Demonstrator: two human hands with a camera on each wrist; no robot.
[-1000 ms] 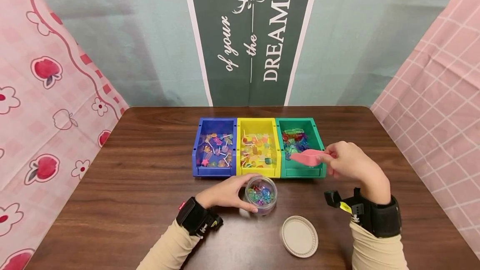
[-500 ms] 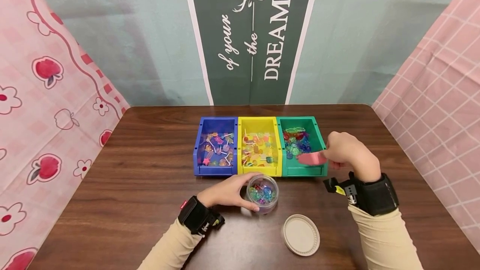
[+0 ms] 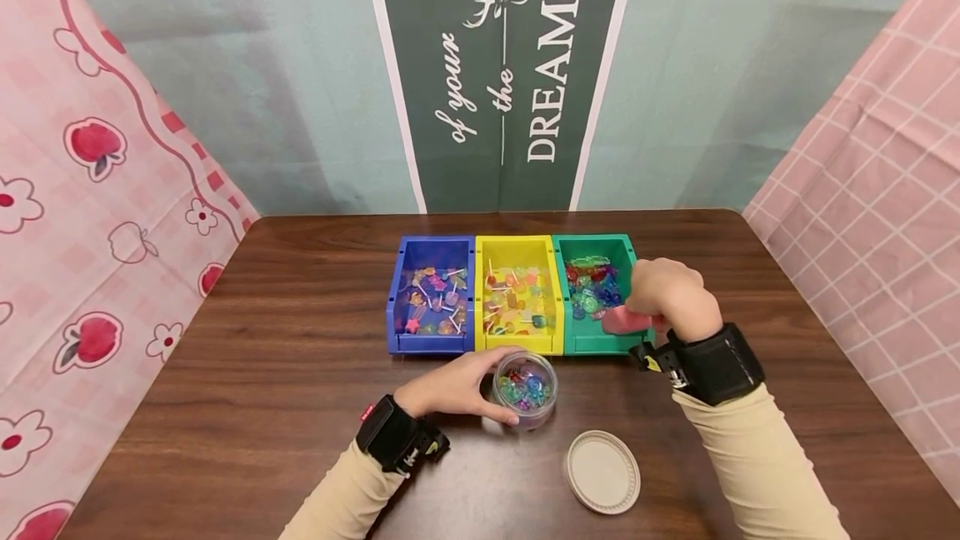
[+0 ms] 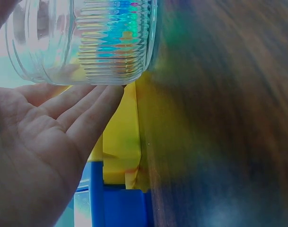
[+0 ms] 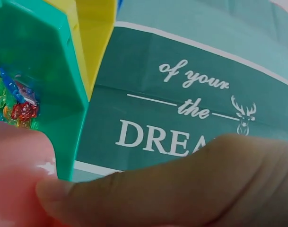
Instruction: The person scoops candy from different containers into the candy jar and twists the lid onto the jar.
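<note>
My right hand grips a pink scoop, which is tilted down into the green bin. Shiny colored translucent pieces lie in that bin, and the right wrist view shows some of them beyond the scoop. My left hand holds a clear jar by its side, thumb at the front and fingers around the back. Inside the jar are similar colored pieces. The left wrist view shows the jar's ribbed wall against the palm side of the fingers.
A blue bin and a yellow bin, both with small colorful charms, adjoin the green one. A round cream lid lies on the wooden table to the jar's right. Patterned cloths hang around the table.
My right hand has moved left and turned over, bringing the scoop from a level pose at the green bin's front corner to a downward tilt. My left hand and the jar stay put.
</note>
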